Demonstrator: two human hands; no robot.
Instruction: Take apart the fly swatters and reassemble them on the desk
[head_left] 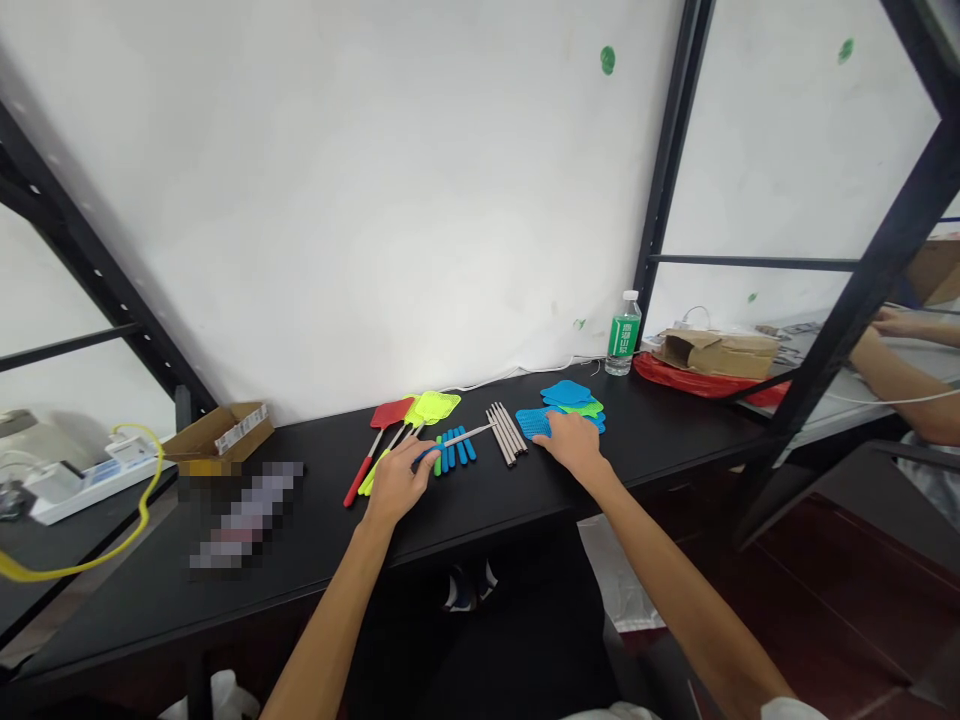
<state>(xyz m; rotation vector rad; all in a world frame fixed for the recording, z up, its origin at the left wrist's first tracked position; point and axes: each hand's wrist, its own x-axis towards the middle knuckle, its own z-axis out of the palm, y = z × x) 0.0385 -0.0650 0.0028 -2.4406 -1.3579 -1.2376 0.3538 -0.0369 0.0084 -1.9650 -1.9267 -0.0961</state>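
Observation:
My left hand (401, 480) is closed around a blue handle with a thin metal rod (469, 434) extending from it to the right. My right hand (571, 445) pinches the edge of a blue mesh fly swatter head (531, 424). Behind that hand lie more swatter heads, among them a blue one (566, 393) and a green one (589, 409). Several loose metal rods (507, 436) lie side by side between my hands. Blue handles (452, 452) and a green one (438, 458) form a row near my left hand. Assembled swatters, one red (390, 414) and some yellow-green (437, 405), lie behind my left hand.
On the black table (300, 540) stand an open cardboard box (225, 437) at left and a water bottle (622, 335) at back right. A red bag (675, 378) with a torn carton (716, 353) lies beyond. Another person's arm (892, 385) shows at far right.

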